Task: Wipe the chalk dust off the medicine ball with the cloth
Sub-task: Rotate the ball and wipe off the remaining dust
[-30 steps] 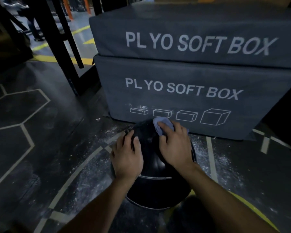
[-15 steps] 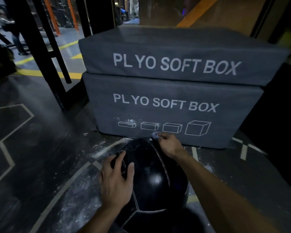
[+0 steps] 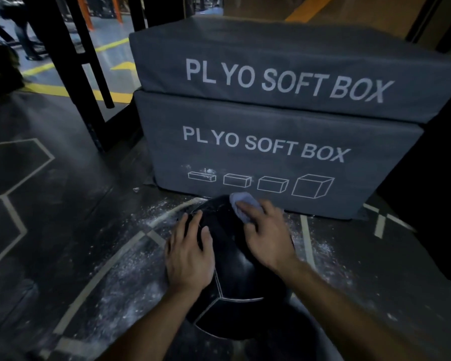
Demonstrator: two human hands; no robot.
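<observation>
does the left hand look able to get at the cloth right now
Probably yes: the left hand lies flat on the medicine ball, and nothing stands between it and the cloth under the right hand.
</observation>
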